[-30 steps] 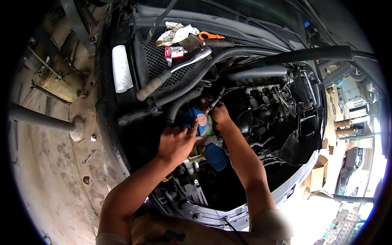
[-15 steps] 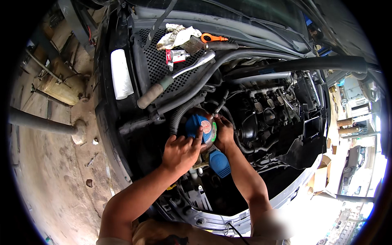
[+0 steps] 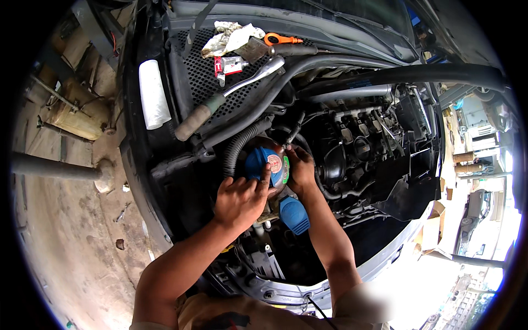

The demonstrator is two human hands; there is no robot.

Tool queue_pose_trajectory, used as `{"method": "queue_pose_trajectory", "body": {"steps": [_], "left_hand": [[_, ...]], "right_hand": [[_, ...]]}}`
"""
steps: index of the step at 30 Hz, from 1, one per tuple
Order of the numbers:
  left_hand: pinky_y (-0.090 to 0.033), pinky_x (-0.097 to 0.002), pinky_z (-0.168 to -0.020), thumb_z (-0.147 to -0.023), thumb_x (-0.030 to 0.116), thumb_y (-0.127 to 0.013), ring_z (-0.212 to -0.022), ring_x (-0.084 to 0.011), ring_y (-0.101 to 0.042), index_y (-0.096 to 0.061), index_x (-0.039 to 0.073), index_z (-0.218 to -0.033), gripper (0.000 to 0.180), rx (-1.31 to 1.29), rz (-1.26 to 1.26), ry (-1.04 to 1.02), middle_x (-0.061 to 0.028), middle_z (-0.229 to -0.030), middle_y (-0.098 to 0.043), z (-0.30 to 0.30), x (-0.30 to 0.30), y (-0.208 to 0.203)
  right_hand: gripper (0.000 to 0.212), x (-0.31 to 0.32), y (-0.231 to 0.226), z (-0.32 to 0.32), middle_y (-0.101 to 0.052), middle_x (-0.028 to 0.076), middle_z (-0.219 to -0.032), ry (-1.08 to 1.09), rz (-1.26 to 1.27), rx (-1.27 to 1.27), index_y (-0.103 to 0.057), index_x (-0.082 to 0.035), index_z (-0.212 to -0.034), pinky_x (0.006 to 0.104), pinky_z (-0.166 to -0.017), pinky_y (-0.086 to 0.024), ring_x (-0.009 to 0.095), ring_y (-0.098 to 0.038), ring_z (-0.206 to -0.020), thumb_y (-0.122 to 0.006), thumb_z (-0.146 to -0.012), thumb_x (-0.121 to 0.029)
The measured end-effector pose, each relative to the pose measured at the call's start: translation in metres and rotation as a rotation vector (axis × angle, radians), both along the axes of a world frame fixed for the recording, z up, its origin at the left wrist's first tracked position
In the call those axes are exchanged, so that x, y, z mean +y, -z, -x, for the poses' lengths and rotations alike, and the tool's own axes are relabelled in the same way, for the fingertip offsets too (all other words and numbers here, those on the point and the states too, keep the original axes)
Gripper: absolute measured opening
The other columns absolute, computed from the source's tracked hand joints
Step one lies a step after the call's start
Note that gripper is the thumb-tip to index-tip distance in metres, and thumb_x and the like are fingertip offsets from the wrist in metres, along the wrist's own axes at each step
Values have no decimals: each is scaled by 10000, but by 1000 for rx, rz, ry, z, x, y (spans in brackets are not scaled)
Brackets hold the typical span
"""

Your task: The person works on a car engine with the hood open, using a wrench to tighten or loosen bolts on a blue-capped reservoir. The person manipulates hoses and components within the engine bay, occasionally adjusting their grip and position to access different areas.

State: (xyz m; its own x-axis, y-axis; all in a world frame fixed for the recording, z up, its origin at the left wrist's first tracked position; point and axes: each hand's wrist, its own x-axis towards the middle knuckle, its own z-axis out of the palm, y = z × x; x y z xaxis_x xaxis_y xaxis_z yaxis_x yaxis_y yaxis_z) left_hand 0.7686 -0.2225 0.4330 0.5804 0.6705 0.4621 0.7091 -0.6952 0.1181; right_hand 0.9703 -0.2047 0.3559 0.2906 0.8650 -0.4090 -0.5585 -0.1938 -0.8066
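Note:
A round brownish coolant tank with a blue screw cap (image 3: 257,163) sits in the engine bay between my hands. My left hand (image 3: 240,199) rests over the near left side of the tank, its index finger stretched onto the cap and the other fingers loosely bent and apart. On the tank's right side, my right hand (image 3: 300,171) has its fingertips closed at the end of a thin black hose (image 3: 296,132); the exact grip is partly hidden. Just below the tank is a second blue cap (image 3: 294,215). A ribbed black hose (image 3: 237,146) curves past the tank's left.
On the perforated black cowl (image 3: 190,55) lie a ratchet (image 3: 231,96), a red-and-white tube (image 3: 231,65), a scraper (image 3: 253,49), crumpled white paper (image 3: 234,37) and an orange-handled tool (image 3: 281,39). A white roll (image 3: 154,94) lies on the fender. The engine (image 3: 360,135) is to the right.
The whole view has shifted slightly, so the car and tools appear a little further left and up. Both hands stay at the tank, with little visible change in their fingers.

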Motion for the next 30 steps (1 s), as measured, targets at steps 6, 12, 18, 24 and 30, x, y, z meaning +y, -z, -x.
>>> {"method": "queue_pose_trajectory", "body": {"steps": [6,12,18,24,30], "left_hand": [[-420,-316,-580,-838,400,-705,-519,-133,-536,-698,122,-1204,459,8,0,3,37,-566,-539,1,-4,3],[-457,-324,-635,-856,403,-674,-554,-142,-582,-705,123,-1196,441,2,3,4,30,-582,-577,2,-4,-1],[-451,-317,-641,-816,412,-698,-557,-140,-589,-709,106,-1177,473,-44,12,9,26,-583,-579,5,-2,2],[-443,-313,-602,-792,340,-699,-530,-136,-587,-723,99,-1137,422,-135,21,20,28,-577,-580,-1,-1,4],[-446,-312,-607,-754,195,-653,-536,-143,-601,-726,70,-1119,393,-151,36,-5,15,-578,-595,1,-5,6]], "right_hand": [[182,-42,-35,-10,-710,64,-920,-13,-20,-882,-682,22,-1032,252,-792,-490,101,-613,-847,-675,-936,-133],[187,-10,-114,-22,-730,84,-894,-117,-169,-1158,-700,19,-1025,266,-744,-511,112,-651,-809,-699,-912,-131],[202,65,-119,-5,-715,158,-881,-622,-269,-1652,-712,-45,-910,383,-733,-559,307,-707,-797,-716,-803,-217],[304,85,-78,-8,-703,172,-872,-720,-45,-1931,-687,-53,-782,476,-800,-542,396,-671,-842,-717,-735,-352],[304,70,-97,24,-692,240,-927,-608,13,-1777,-732,-38,-913,479,-835,-531,414,-658,-929,-697,-773,-306]]}}
